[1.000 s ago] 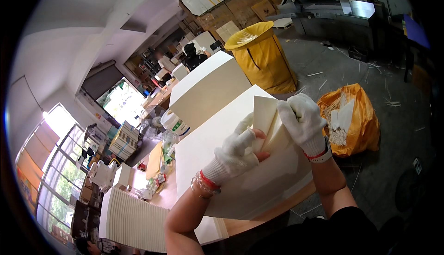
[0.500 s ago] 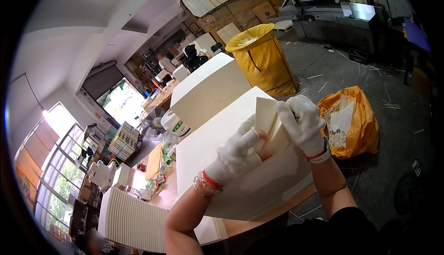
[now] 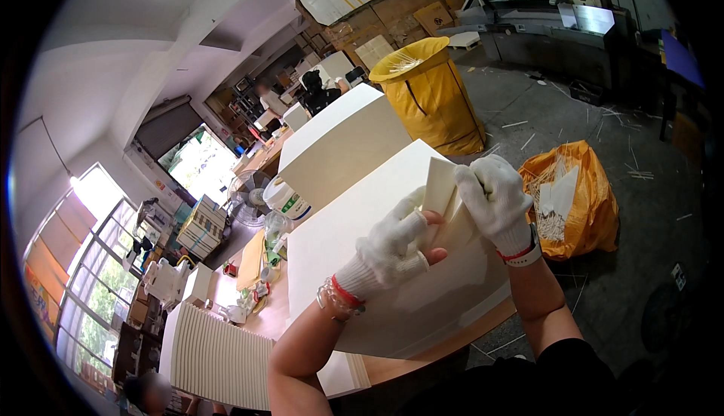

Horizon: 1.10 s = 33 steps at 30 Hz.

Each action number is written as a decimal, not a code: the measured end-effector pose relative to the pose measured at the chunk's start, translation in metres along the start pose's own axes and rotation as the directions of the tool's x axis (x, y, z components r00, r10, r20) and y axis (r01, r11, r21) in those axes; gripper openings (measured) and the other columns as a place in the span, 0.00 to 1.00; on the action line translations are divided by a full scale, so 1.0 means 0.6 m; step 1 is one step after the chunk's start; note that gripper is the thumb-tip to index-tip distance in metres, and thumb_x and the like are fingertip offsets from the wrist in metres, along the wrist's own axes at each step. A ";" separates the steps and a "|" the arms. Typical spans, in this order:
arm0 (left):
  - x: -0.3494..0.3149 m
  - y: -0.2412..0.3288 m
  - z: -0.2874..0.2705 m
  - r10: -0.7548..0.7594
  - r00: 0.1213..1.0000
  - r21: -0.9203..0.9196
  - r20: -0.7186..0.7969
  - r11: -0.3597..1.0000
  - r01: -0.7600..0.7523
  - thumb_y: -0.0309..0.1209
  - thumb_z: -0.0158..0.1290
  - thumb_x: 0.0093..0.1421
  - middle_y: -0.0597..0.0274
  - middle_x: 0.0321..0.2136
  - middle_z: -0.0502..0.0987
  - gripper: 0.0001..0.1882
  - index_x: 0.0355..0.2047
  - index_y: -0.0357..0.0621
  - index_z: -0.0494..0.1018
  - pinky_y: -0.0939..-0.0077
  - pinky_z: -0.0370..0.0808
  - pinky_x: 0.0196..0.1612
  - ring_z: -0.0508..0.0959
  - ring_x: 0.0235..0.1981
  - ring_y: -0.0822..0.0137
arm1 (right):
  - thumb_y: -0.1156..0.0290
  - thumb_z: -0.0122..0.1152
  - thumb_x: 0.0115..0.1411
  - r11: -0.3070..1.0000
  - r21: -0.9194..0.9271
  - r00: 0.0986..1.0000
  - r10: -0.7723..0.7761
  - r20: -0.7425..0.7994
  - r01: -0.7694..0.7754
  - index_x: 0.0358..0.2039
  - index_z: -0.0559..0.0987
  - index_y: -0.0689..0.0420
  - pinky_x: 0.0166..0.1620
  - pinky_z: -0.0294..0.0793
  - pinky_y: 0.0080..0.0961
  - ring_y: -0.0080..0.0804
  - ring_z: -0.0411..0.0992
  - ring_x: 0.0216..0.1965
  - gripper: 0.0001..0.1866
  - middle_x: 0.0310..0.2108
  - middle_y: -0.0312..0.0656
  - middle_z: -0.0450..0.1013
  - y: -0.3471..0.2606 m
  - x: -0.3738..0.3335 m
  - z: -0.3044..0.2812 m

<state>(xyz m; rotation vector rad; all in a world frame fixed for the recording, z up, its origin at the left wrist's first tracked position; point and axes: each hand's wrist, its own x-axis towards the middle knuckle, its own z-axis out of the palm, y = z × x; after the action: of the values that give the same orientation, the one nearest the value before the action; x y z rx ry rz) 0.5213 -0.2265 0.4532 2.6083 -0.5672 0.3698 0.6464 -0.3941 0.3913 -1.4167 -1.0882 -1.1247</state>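
Note:
A tall stack of white paper lies before me on the table. Its near right corner is bent up into a raised flap of sheets. My right hand, in a white knit glove, is closed on the lifted sheets at the flap's right side. Beside the flap, my left hand has its thumb and forefinger apart, with bare fingertips poking out of the glove. The forefinger touches the sheets' edge; the thumb rests by the stack's side. The glove partly hides where the left fingers meet the paper.
Another white paper stack stands beyond. To the right are a tall yellow bag and a low orange bag of paper strips. A white bucket, a fan and a fanned stack are at the left. Strips litter the floor.
My left hand has shifted slightly right, and the raised flap has tilted a little to the right and narrowed. The right hand has barely moved.

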 end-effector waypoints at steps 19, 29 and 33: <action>0.003 0.002 0.005 0.002 0.999 0.054 -0.040 0.999 0.001 0.23 0.68 0.46 0.46 0.59 0.66 0.22 0.41 0.44 0.74 0.65 0.73 0.54 0.73 0.55 0.48 | 0.75 0.61 0.51 0.994 0.065 0.996 0.087 0.037 -0.089 0.35 0.76 0.62 0.28 0.67 0.32 0.36 0.67 0.24 0.10 0.23 0.40 0.63 0.000 0.001 -0.004; -0.013 -0.004 0.000 -0.065 0.998 0.077 0.008 0.995 0.064 0.19 0.62 0.50 0.51 0.53 0.72 0.26 0.51 0.45 0.74 0.65 0.71 0.54 0.75 0.52 0.52 | 0.76 0.62 0.52 0.999 0.046 1.000 0.015 0.019 -0.016 0.38 0.76 0.62 0.30 0.69 0.34 0.39 0.68 0.25 0.12 0.25 0.42 0.66 -0.001 -0.002 -0.001; 0.000 -0.006 -0.002 0.035 0.999 0.002 0.024 0.999 -0.035 0.21 0.66 0.48 0.51 0.52 0.72 0.26 0.48 0.45 0.73 0.67 0.71 0.53 0.75 0.52 0.54 | 0.75 0.61 0.53 0.974 0.116 0.980 0.190 0.057 -0.195 0.38 0.76 0.62 0.30 0.68 0.34 0.39 0.68 0.25 0.12 0.24 0.41 0.64 -0.008 0.002 -0.006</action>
<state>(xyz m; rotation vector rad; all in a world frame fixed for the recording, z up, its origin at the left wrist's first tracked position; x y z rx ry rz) 0.5226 -0.2231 0.4532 2.6109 -0.6218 0.3514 0.6418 -0.3968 0.3933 -1.4243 -1.0099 -0.8773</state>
